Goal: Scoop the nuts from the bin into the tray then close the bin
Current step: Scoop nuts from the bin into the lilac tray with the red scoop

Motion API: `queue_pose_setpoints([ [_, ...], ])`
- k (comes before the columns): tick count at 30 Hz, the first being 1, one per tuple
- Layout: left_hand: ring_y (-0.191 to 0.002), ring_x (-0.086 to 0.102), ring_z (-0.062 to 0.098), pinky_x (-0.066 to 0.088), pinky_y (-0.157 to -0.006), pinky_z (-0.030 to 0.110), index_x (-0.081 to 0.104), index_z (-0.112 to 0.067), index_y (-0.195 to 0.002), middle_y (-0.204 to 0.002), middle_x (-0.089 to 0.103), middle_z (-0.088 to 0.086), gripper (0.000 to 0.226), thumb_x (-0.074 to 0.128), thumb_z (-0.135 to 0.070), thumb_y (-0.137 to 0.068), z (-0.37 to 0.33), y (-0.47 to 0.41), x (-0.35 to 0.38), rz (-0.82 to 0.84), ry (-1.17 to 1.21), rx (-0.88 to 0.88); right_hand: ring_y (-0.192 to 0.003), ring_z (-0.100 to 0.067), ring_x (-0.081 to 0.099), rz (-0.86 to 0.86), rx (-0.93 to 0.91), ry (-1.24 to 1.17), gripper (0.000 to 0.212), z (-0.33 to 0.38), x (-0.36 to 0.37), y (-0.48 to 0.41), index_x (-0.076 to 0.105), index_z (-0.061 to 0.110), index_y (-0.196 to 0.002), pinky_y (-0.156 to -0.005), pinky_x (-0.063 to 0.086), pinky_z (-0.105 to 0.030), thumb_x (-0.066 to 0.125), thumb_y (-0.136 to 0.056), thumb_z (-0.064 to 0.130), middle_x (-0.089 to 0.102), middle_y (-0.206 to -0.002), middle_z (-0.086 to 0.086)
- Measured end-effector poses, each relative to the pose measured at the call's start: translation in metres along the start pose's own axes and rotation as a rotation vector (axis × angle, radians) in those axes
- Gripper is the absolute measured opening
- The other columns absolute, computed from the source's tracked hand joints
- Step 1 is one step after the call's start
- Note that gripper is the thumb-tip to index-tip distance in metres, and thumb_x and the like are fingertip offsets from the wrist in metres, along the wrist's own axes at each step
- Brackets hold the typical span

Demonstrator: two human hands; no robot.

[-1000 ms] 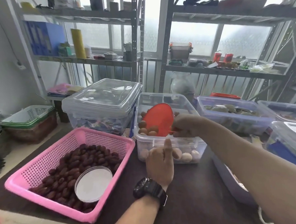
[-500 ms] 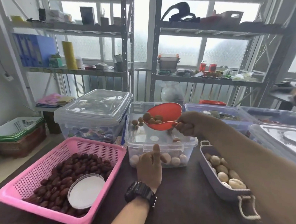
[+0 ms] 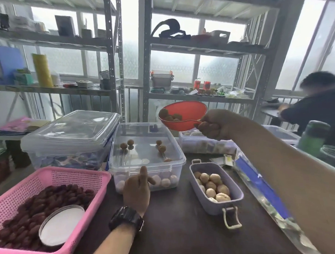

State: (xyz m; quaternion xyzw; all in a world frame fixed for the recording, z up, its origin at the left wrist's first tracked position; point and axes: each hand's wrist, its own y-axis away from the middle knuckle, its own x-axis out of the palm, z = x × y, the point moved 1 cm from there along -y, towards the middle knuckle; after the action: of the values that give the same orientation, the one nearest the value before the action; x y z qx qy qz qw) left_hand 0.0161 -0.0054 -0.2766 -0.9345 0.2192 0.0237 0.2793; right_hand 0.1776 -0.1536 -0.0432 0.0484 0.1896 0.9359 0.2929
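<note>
A clear open bin [image 3: 177,161] sits mid-table with a few brown nuts [image 3: 129,142] left inside it. My right hand [image 3: 214,124] is shut on the handle of a red scoop [image 3: 182,116], raised above the bin's far right corner and holding several nuts. To the right of the bin lies a lavender tray [image 3: 234,204] with several pale nuts in it. My left hand [image 3: 137,190], with a black watch on the wrist, rests against the bin's front wall, fingers apart and index finger pointing up, holding nothing.
A pink basket [image 3: 96,192] of dark red fruit with a round white lid stands at the left. A closed clear bin [image 3: 71,135] sits behind it. More bins line the back right. A blue-edged lid [image 3: 263,189] lies at the right. Another person is at the far right.
My right hand has lifted the loaded scoop out of the bin and moved it up and to the right. My left hand stays at the bin's front.
</note>
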Motion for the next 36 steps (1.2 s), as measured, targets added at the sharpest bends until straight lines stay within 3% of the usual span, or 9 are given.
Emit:
queue_pose_setpoints([
  [4,-0.060,0.065,0.031,0.048,-0.061,0.034,0.064,-0.025,-0.058,-0.048,0.061,-0.010,0.060,0.033,-0.057,-0.098,-0.001,0.000,0.001,0.137,-0.036,-0.028,-0.020,-0.003,0.024,-0.021,0.008,-0.028,0.039,-0.007,-0.018,0.024,0.046,0.004,-0.071,-0.022,0.015,-0.011,0.018,-0.098,0.006,0.037,-0.036,0.003],
  [8,-0.044,0.056,0.015,0.050,-0.068,0.038,0.067,-0.028,-0.053,-0.038,0.055,-0.012,0.070,0.024,-0.066,-0.094,-0.008,0.003,0.003,0.128,-0.056,0.115,-0.020,-0.003,0.024,-0.059,0.022,-0.065,0.039,-0.019,-0.037,0.052,0.046,0.004,-0.071,-0.021,0.015,-0.012,0.019,-0.099,0.007,0.036,-0.036,0.003],
  [13,-0.041,0.054,0.018,0.054,-0.062,0.045,0.067,-0.024,-0.055,-0.039,0.056,-0.002,0.080,0.023,-0.084,-0.084,-0.010,0.003,0.003,0.149,-0.017,0.078,-0.021,-0.003,0.025,-0.127,0.037,-0.078,0.038,-0.046,-0.062,0.081,0.045,0.004,-0.072,-0.021,0.016,-0.012,0.020,-0.100,0.008,0.037,-0.037,0.002],
  [19,-0.033,0.049,0.014,0.047,-0.055,0.037,0.068,-0.022,-0.054,-0.033,0.052,-0.002,0.079,0.025,-0.080,-0.088,-0.016,0.008,0.007,0.148,0.057,0.106,-0.023,-0.002,0.023,-0.261,0.081,0.005,0.036,-0.087,-0.080,0.102,0.048,0.003,-0.076,-0.027,0.013,-0.011,0.021,-0.100,0.008,0.040,-0.040,0.001],
  [24,-0.029,0.046,0.008,0.042,-0.054,0.030,0.068,-0.022,-0.054,-0.032,0.048,0.002,0.078,0.027,-0.079,-0.088,-0.015,0.010,0.005,0.158,0.088,0.105,-0.022,-0.003,0.022,-0.370,0.113,0.229,0.033,-0.120,-0.079,0.099,0.045,0.005,-0.069,-0.029,0.013,-0.009,0.024,-0.095,0.003,0.039,-0.036,0.000],
  [28,-0.029,0.046,0.007,0.040,-0.054,0.029,0.068,-0.024,-0.053,-0.032,0.049,0.000,0.077,0.026,-0.078,-0.089,-0.014,0.010,0.005,0.160,0.097,0.108,-0.028,-0.010,0.032,-0.575,0.047,0.468,0.032,-0.139,-0.079,0.087,0.053,0.004,-0.061,-0.033,0.021,-0.011,0.036,-0.088,0.001,0.044,-0.037,-0.004],
  [31,-0.030,0.046,0.003,0.040,-0.055,0.030,0.067,-0.025,-0.051,-0.034,0.052,-0.004,0.072,0.029,-0.067,-0.094,-0.011,0.008,0.005,0.154,0.104,0.091,-0.042,-0.021,0.042,-0.642,-0.045,0.592,0.028,-0.148,-0.079,0.079,0.052,0.007,-0.057,-0.041,0.031,-0.021,0.043,-0.083,0.001,0.050,-0.050,-0.012],
  [34,-0.029,0.046,0.009,0.039,-0.054,0.027,0.069,-0.023,-0.052,-0.031,0.049,0.000,0.071,0.030,-0.062,-0.096,-0.009,0.007,0.005,0.157,0.132,0.074,-0.062,-0.026,0.051,-0.634,-0.156,0.679,0.018,-0.152,-0.077,0.075,0.053,0.007,-0.070,-0.063,0.048,-0.036,0.046,-0.085,0.000,0.055,-0.071,-0.014],
  [36,-0.028,0.045,0.009,0.037,-0.052,0.024,0.069,-0.020,-0.054,-0.030,0.047,0.000,0.069,0.030,-0.059,-0.097,-0.011,0.007,0.005,0.151,0.154,0.073,-0.069,-0.032,0.057,-0.661,-0.194,0.831,0.013,-0.154,-0.074,0.076,0.056,0.002,-0.076,-0.069,0.052,-0.040,0.046,-0.084,0.002,0.058,-0.075,-0.016],
])
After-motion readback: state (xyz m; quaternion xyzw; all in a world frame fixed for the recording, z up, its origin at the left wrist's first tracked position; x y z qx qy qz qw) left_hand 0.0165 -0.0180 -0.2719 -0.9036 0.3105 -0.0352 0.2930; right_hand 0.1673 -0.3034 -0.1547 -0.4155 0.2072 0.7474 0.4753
